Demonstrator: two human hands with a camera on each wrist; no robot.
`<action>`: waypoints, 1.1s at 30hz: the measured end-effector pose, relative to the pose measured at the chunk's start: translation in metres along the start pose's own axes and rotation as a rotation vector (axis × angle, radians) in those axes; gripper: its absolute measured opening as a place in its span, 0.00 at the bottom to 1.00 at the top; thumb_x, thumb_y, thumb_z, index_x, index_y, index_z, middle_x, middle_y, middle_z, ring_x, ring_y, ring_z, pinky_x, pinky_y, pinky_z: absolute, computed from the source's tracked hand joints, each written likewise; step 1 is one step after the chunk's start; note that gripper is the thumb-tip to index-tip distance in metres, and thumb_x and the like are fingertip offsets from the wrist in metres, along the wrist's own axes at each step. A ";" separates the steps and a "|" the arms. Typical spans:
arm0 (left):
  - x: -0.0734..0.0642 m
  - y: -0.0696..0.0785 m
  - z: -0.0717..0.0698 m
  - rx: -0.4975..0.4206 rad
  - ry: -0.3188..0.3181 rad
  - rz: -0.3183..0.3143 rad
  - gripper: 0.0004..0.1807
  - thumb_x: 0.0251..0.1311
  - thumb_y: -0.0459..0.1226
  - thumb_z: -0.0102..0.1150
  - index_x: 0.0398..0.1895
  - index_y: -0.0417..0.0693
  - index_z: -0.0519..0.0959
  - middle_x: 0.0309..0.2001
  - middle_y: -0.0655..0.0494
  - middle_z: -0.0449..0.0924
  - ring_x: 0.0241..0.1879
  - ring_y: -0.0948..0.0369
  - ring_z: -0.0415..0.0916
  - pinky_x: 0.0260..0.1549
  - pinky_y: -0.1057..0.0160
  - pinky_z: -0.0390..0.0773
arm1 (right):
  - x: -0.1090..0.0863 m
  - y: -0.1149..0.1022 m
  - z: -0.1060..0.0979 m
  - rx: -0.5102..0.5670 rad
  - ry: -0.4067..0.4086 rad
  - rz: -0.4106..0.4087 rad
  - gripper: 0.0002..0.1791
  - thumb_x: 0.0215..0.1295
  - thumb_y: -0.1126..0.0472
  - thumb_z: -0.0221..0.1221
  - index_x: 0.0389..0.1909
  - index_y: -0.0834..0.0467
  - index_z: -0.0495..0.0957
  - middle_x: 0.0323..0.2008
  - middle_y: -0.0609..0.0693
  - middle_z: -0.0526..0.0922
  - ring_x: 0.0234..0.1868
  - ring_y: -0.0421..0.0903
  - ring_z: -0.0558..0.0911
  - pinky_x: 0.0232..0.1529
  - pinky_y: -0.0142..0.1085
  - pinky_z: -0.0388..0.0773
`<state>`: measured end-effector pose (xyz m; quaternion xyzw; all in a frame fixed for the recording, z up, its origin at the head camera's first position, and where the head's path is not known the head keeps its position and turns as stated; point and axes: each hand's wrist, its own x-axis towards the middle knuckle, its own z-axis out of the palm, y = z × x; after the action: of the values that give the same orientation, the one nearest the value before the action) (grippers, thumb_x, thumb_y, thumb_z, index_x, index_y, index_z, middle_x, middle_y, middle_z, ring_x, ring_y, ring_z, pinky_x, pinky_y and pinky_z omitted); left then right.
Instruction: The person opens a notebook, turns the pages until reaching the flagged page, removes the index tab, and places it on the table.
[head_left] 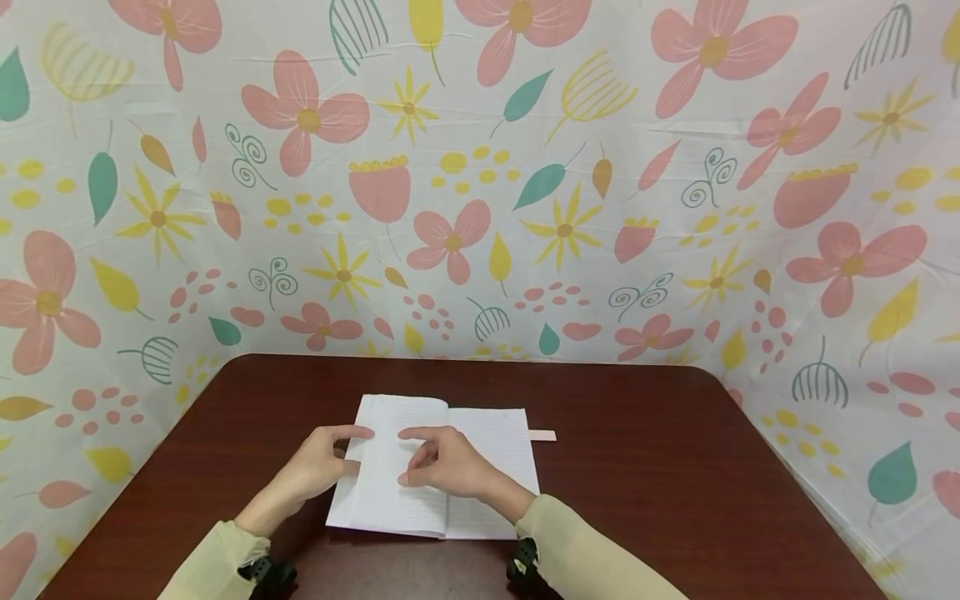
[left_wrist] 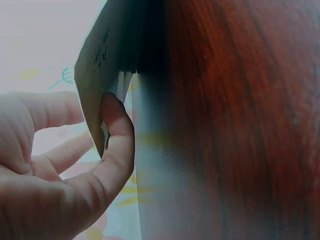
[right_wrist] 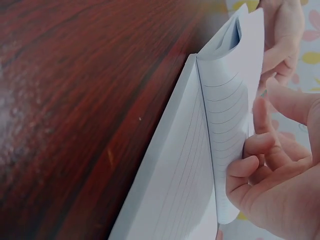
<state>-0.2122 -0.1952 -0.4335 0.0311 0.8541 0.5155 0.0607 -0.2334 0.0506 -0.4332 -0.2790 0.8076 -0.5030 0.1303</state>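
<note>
An open lined notebook (head_left: 491,446) lies on the table, its left-hand pages raised and curving up from the spine. At its left edge my left hand (head_left: 309,465) grips the pages and cover between thumb and fingers. The left wrist view shows that cover (left_wrist: 92,75), with dark handwriting on it, between the fingers of the left hand (left_wrist: 112,150). Over the left page hovers my right hand (head_left: 453,465), thumb and index finger apart. In the right wrist view its lower fingers (right_wrist: 242,167) bend against or close by the curved page; contact is hard to tell.
A narrow white strip (head_left: 542,435) sticks out from the notebook's right side. The dark wooden table (head_left: 637,467) extends around the notebook. A floral cloth (head_left: 465,167) hangs behind the table and along both sides.
</note>
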 end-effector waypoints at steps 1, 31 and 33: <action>0.000 0.000 0.000 0.010 0.002 -0.006 0.26 0.55 0.22 0.65 0.60 0.38 0.84 0.62 0.38 0.77 0.39 0.53 0.83 0.35 0.55 0.83 | 0.000 0.000 0.000 -0.003 0.002 0.000 0.33 0.61 0.65 0.75 0.68 0.62 0.78 0.30 0.46 0.88 0.33 0.41 0.84 0.34 0.31 0.76; 0.000 0.000 0.000 0.057 0.017 -0.022 0.24 0.58 0.23 0.70 0.61 0.37 0.84 0.63 0.35 0.76 0.43 0.53 0.82 0.38 0.54 0.83 | -0.048 0.041 -0.073 -0.265 0.043 0.023 0.33 0.59 0.57 0.78 0.65 0.61 0.81 0.36 0.47 0.85 0.30 0.44 0.76 0.31 0.36 0.74; -0.001 -0.001 0.000 0.054 0.018 -0.023 0.25 0.58 0.23 0.69 0.61 0.37 0.84 0.62 0.35 0.77 0.42 0.53 0.82 0.38 0.54 0.83 | -0.058 0.045 -0.083 -0.305 0.040 0.032 0.35 0.57 0.55 0.79 0.65 0.61 0.81 0.38 0.49 0.84 0.34 0.47 0.75 0.34 0.37 0.74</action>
<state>-0.2112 -0.1955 -0.4340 0.0183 0.8687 0.4917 0.0580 -0.2416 0.1611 -0.4386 -0.2725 0.8815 -0.3777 0.0782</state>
